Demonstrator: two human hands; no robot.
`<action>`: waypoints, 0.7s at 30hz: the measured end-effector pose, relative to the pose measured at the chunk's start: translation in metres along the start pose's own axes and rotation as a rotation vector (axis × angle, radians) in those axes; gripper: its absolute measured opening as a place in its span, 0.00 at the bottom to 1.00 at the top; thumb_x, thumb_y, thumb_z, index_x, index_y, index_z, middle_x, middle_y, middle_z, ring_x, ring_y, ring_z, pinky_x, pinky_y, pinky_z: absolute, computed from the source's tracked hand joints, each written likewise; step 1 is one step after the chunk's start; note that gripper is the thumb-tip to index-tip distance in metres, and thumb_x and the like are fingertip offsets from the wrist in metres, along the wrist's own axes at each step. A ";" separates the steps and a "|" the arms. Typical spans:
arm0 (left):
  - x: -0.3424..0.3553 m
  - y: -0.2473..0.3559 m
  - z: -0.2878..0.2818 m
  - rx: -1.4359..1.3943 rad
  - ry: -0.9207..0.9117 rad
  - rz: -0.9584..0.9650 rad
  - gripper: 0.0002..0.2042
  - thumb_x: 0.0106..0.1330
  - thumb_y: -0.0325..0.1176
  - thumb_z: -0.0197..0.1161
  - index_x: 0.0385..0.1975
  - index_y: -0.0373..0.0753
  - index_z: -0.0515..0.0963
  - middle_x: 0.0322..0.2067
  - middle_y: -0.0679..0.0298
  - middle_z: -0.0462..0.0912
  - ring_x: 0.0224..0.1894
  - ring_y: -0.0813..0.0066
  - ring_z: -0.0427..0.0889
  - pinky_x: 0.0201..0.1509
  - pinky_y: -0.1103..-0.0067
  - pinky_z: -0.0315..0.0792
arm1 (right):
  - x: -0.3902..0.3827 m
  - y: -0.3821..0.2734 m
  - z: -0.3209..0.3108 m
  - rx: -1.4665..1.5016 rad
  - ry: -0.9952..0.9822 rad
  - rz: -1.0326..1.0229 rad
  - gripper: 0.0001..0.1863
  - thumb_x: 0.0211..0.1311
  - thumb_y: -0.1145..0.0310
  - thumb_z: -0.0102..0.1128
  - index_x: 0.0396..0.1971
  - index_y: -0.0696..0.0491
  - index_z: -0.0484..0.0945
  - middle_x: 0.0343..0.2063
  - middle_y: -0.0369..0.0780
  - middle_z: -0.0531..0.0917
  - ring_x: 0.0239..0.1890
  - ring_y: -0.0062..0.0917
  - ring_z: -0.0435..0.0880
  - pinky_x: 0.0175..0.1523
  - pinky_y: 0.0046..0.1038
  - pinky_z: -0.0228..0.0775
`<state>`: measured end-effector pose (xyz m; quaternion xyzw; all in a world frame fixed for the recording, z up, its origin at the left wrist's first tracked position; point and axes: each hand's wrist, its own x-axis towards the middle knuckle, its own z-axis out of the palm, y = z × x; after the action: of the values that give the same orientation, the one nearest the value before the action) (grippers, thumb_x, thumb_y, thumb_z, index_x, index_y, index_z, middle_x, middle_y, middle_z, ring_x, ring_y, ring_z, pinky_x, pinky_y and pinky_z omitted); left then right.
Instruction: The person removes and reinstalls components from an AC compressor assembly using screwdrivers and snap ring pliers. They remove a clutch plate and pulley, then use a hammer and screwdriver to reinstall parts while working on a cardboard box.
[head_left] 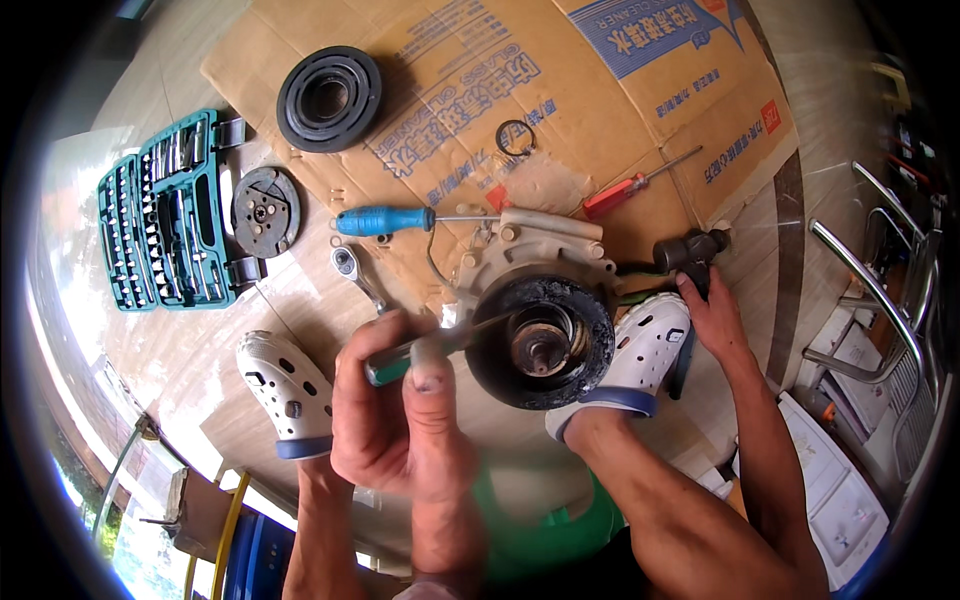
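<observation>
My left hand [400,400] grips a metal tool with a green handle [390,367], its shaft slanting up over a housing with a black ring [485,360]. An inner shaft [542,350] shows inside the ring, and a bolted metal casing [500,250] lies behind it; whether the tool's tip touches anything I cannot tell. My right hand [710,315] is closed on a dark hammer [685,250], right of the housing beside my white clog [640,350]. A blue screwdriver [385,220] lies behind the housing, a red screwdriver [610,195] to its right, a ratchet [350,268] to its left.
Cardboard [660,120] covers the tiles, holding a black pulley [328,98] and a small ring [515,138]. A round plate [265,210] and open socket case [165,210] are left. Metal chair tubing [870,300] stands right, and a green seat [545,495] is below me.
</observation>
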<state>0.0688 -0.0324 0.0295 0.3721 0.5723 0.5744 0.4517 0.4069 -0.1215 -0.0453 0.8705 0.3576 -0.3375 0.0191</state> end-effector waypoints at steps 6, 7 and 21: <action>0.000 -0.004 0.002 0.081 0.017 0.036 0.16 0.71 0.23 0.67 0.55 0.22 0.78 0.42 0.53 0.86 0.41 0.74 0.84 0.50 0.80 0.78 | 0.000 -0.001 0.000 0.016 -0.015 0.008 0.25 0.74 0.49 0.60 0.51 0.59 0.77 0.43 0.55 0.86 0.49 0.49 0.86 0.56 0.42 0.73; 0.001 -0.005 0.003 0.100 0.013 0.056 0.16 0.71 0.23 0.67 0.55 0.21 0.78 0.42 0.53 0.86 0.41 0.74 0.84 0.49 0.80 0.78 | -0.001 -0.004 -0.001 0.011 -0.016 0.013 0.25 0.74 0.49 0.60 0.51 0.59 0.77 0.43 0.55 0.86 0.49 0.49 0.86 0.56 0.41 0.73; 0.005 -0.006 0.009 0.119 -0.061 0.016 0.18 0.70 0.23 0.67 0.56 0.20 0.76 0.38 0.53 0.87 0.38 0.70 0.87 0.49 0.76 0.82 | 0.002 0.005 0.000 -0.014 -0.012 -0.011 0.23 0.75 0.51 0.59 0.53 0.57 0.77 0.43 0.53 0.87 0.49 0.46 0.86 0.56 0.40 0.73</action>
<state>0.0759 -0.0254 0.0235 0.4202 0.5884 0.5314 0.4413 0.4110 -0.1241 -0.0479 0.8664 0.3644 -0.3406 0.0254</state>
